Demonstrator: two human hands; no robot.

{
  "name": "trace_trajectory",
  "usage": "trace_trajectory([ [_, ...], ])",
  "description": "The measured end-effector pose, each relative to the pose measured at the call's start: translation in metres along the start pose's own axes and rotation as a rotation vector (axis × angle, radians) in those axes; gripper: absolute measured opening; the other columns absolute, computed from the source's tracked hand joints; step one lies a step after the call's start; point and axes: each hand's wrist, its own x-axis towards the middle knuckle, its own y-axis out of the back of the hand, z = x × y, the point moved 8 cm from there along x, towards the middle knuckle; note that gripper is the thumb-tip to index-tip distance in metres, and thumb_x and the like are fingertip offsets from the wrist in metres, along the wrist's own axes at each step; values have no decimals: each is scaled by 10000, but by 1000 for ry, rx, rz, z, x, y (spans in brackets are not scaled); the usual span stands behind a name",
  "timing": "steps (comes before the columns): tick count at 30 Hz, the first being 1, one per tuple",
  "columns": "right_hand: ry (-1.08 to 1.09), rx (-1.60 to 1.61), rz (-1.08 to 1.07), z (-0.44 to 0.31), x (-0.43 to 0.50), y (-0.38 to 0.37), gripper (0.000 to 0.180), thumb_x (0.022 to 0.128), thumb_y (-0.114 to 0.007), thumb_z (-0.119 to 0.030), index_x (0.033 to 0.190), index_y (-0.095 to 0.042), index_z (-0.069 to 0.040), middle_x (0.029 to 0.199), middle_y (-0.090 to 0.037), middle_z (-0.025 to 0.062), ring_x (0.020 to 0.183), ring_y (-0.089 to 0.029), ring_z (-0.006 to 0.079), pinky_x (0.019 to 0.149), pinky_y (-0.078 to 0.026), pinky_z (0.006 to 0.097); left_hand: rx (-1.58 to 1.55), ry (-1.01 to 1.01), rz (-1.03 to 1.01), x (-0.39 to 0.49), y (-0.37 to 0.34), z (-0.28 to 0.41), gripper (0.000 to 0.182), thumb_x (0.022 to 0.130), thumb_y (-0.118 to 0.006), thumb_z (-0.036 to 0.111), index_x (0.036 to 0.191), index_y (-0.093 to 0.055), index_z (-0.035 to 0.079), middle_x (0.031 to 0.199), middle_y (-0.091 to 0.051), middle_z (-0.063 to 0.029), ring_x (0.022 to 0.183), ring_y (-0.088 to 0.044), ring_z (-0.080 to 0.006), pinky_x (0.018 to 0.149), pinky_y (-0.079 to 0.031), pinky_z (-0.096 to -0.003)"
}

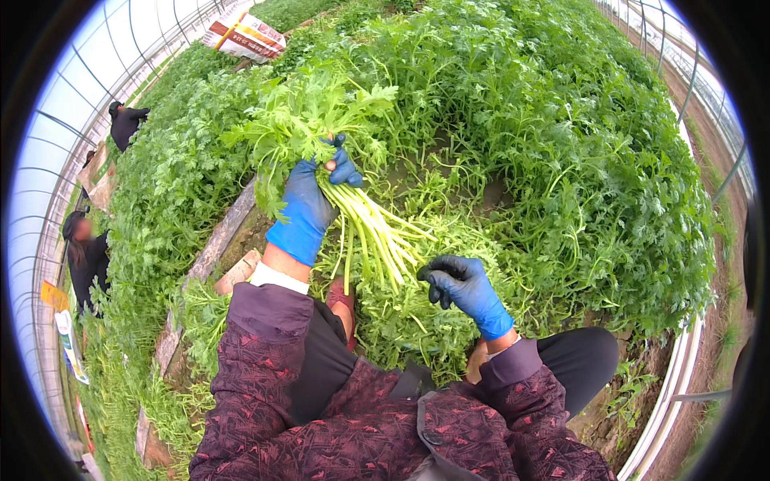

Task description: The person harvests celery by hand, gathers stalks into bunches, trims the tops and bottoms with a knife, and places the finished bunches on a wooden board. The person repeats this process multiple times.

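A bunch of leafy greens, which look like crown daisy [373, 231], is gripped in my left hand [308, 201], gloved in blue with dark stained fingers. Its leaves fan out above the fist, and the pale stems slant down to the right. Just beyond the stem ends is my right hand [468, 290], in a matching glove. Its fingers are curled, and whether anything small is inside them is hidden. Below both hands, between my legs, lies a heap of loose leaves and stems [391, 330].
Dense standing greens [577, 138] grow ahead and to the right. A weathered wooden board [222, 231] runs along the left. Farther off are a printed sack [246, 37] and two people in dark clothes [90, 258]. White rails [668, 397] edge the bed at right, under greenhouse hoops.
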Motion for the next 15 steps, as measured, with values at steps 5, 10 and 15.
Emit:
trace_trajectory([
  [5,523,71,266,-71,39,74,526,998,-403,-473,1121,-611,-6,1041,-681,133,940,-656,208,833,-499,312,-70,112,-9,1,-9,-23,323,957,-557,346,1005,-561,27,639,-431,25,538,-374,-88,607,-377,-278],
  [10,-33,650,-455,-29,54,-46,618,880,-641,-445,1316,-492,-33,1187,-626,93,1035,-609,185,900,-499,347,10,106,4,5,-13,-49,350,944,-552,344,1052,-528,12,690,-436,6,575,-397,-106,659,-396,-306],
  [15,-185,771,-336,-6,24,-78,447,836,-713,-181,1205,-555,17,964,-678,107,787,-687,189,734,-576,312,42,36,75,5,10,-44,352,933,-486,276,1141,-516,-7,731,-448,-30,632,-421,-153,711,-371,-337],
])
